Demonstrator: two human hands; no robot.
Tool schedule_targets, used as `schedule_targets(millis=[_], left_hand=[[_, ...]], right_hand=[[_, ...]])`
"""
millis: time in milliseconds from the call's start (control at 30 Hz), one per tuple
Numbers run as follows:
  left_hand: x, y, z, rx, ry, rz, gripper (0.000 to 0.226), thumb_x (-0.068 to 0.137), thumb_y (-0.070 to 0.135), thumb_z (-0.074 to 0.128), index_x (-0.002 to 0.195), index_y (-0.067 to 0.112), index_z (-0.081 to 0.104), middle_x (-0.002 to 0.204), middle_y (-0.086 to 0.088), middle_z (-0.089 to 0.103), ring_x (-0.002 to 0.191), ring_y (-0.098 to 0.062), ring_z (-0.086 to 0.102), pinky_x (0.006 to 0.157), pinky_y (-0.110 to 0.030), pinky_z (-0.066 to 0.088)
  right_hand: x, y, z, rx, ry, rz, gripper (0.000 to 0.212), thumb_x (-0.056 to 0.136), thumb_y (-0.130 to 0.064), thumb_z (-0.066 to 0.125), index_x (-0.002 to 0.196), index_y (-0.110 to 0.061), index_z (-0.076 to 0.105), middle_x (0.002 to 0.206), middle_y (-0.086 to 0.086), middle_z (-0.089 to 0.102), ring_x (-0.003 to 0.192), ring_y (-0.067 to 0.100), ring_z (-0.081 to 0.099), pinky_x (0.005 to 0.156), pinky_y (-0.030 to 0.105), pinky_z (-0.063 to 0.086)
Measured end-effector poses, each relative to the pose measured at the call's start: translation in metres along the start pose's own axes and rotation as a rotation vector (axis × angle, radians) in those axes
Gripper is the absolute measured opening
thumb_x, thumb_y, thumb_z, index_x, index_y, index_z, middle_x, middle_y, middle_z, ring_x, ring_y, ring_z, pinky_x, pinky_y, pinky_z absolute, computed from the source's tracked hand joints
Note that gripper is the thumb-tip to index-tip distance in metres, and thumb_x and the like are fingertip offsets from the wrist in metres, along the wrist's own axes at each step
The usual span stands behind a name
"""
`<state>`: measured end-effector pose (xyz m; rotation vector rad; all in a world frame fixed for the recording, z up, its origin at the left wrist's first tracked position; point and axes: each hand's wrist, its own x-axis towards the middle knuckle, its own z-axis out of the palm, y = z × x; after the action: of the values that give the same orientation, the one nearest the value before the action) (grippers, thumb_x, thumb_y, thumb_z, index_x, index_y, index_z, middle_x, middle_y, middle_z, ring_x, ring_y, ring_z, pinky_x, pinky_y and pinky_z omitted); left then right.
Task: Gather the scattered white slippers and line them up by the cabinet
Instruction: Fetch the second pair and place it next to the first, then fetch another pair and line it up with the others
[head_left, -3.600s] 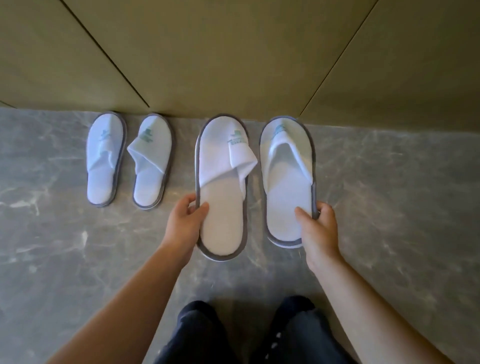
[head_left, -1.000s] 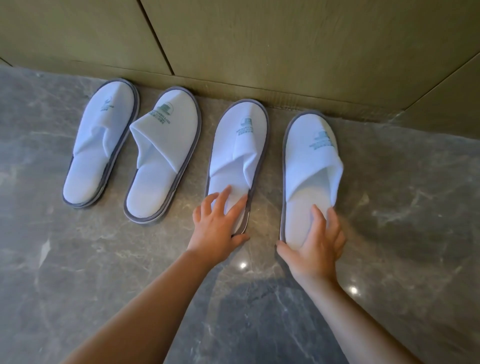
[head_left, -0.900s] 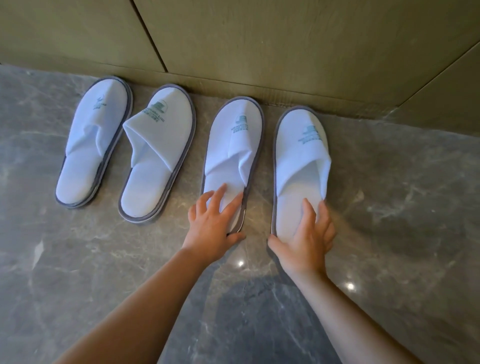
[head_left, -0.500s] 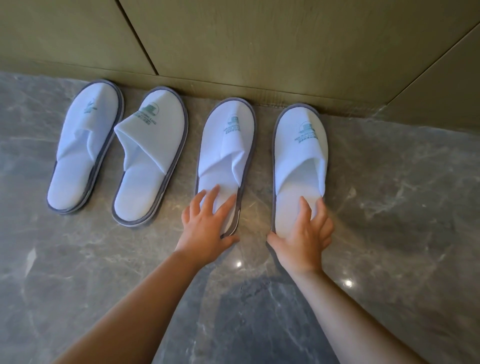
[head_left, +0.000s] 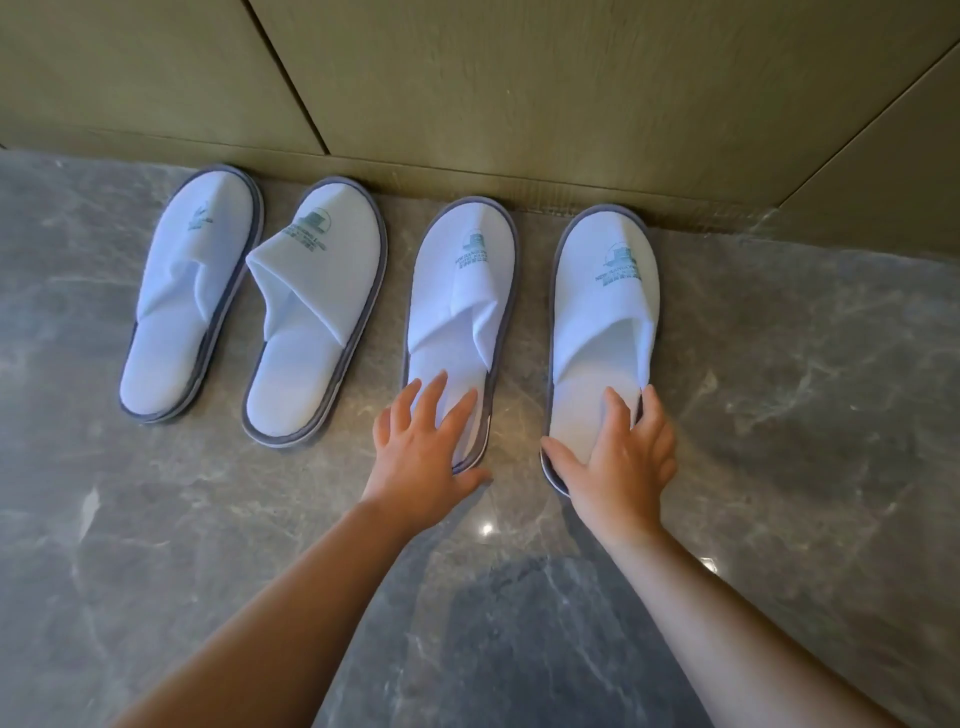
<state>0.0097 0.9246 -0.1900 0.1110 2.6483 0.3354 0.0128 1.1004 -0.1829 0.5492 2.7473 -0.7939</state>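
Both hands flat, fingers straight: left hand (head_left: 423, 457) presses third slipper (head_left: 457, 312) heel, right hand (head_left: 623, 462) fourth slipper (head_left: 602, 322) heel, toes toward cabinet (head_left: 519, 104).

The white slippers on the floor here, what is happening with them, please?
A person is lining up four white cloth slippers with grey edging, toes toward the olive cabinet base, on the grey marble floor. The left hand rests flat on the heel of the third slipper. The right hand lies on the heel of the rightmost slipper, thumb along its edge. The two slippers on the left lie untouched, slightly angled.
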Motion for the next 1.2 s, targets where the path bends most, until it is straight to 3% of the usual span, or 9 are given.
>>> schedule_targets(millis=[167, 300, 367, 467, 567, 733, 833, 967, 1200], left_hand=[[-0.037, 0.015, -0.052, -0.139, 0.046, -0.076, 0.062, 0.084, 0.039, 0.051, 0.138, 0.022, 0.025, 0.151, -0.005, 0.021, 0.138, -0.027, 0.016, 0.112, -0.045, 0.017], [-0.104, 0.036, -0.138, -0.311, 0.008, -0.118, 0.044, 0.086, 0.029, 0.051, 0.127, 0.018, 0.044, 0.134, -0.007, 0.049, 0.119, -0.026, 0.047, 0.098, -0.037, 0.039], [-0.146, 0.043, -0.190, -0.404, 0.001, -0.144, 0.036, 0.087, 0.029, 0.050, 0.121, 0.017, 0.050, 0.125, -0.007, 0.056, 0.109, -0.025, 0.055, 0.090, -0.035, 0.046], [-0.208, 0.049, -0.280, -0.509, 0.039, -0.182, 0.029, 0.087, 0.027, 0.051, 0.113, 0.017, 0.055, 0.116, -0.006, 0.060, 0.099, -0.021, 0.058, 0.082, -0.030, 0.046], [-0.271, 0.052, -0.375, -0.557, 0.110, -0.228, 0.027, 0.086, 0.027, 0.052, 0.110, 0.017, 0.057, 0.111, -0.005, 0.062, 0.091, -0.018, 0.058, 0.077, -0.027, 0.042], [-0.371, 0.058, -0.513, -0.531, 0.195, -0.262, 0.028, 0.085, 0.029, 0.050, 0.111, 0.017, 0.054, 0.114, -0.003, 0.061, 0.098, -0.024, 0.059, 0.078, -0.031, 0.044], [-0.419, 0.058, -0.569, -0.509, 0.251, -0.291, 0.029, 0.086, 0.029, 0.049, 0.112, 0.017, 0.054, 0.115, -0.005, 0.060, 0.100, -0.026, 0.058, 0.081, -0.033, 0.045], [-0.469, 0.061, -0.612, -0.547, 0.399, -0.357, 0.027, 0.086, 0.028, 0.050, 0.111, 0.017, 0.055, 0.114, -0.002, 0.061, 0.100, -0.021, 0.057, 0.074, -0.025, 0.037], [-0.516, 0.058, -0.631, -0.673, 0.577, -0.627, 0.026, 0.087, 0.028, 0.048, 0.110, 0.019, 0.056, 0.112, -0.002, 0.061, 0.098, -0.017, 0.057, 0.082, -0.026, 0.042]], right_hand=[[-0.010, -0.024, -0.057, 0.063, -0.046, -0.100, 0.045, 0.081, -0.025, 0.059, 0.121, -0.008, 0.047, 0.133, 0.015, 0.046, 0.122, 0.034, 0.038, 0.100, 0.042, 0.029], [-0.059, -0.071, -0.138, 0.184, -0.129, -0.115, 0.017, 0.084, -0.020, 0.053, 0.096, -0.010, 0.061, 0.104, 0.009, 0.066, 0.094, 0.024, 0.058, 0.078, 0.030, 0.041], [-0.092, -0.107, -0.182, 0.186, -0.201, -0.141, 0.010, 0.084, -0.020, 0.052, 0.079, -0.016, 0.060, 0.082, 0.003, 0.065, 0.078, 0.019, 0.056, 0.065, 0.023, 0.036], [-0.142, -0.175, -0.257, 0.205, -0.285, -0.211, 0.016, 0.085, -0.020, 0.050, 0.069, -0.022, 0.054, 0.062, -0.011, 0.053, 0.063, 0.008, 0.049, 0.052, 0.006, 0.036], [-0.191, -0.251, -0.332, 0.239, -0.369, -0.294, 0.023, 0.085, -0.020, 0.051, 0.063, -0.026, 0.053, 0.058, -0.010, 0.052, 0.059, 0.006, 0.050, 0.052, 0.003, 0.036], [-0.259, -0.369, -0.434, 0.277, -0.584, -0.440, 0.025, 0.085, -0.023, 0.052, 0.061, -0.032, 0.052, 0.061, -0.015, 0.054, 0.058, -0.007, 0.050, 0.055, 0.006, 0.037], [-0.291, -0.418, -0.478, 0.353, -0.597, -0.513, 0.023, 0.084, -0.021, 0.052, 0.063, -0.030, 0.053, 0.062, -0.014, 0.054, 0.056, -0.008, 0.049, 0.054, 0.003, 0.037], [-0.323, -0.453, -0.512, 0.390, -0.647, -0.613, 0.026, 0.085, -0.014, 0.053, 0.066, -0.031, 0.054, 0.066, -0.012, 0.058, 0.060, -0.005, 0.052, 0.056, 0.003, 0.038], [-0.339, -0.494, -0.520, 0.302, -0.844, -0.740, 0.023, 0.086, -0.013, 0.051, 0.067, -0.026, 0.055, 0.069, -0.003, 0.058, 0.067, 0.008, 0.052, 0.055, 0.002, 0.038]])
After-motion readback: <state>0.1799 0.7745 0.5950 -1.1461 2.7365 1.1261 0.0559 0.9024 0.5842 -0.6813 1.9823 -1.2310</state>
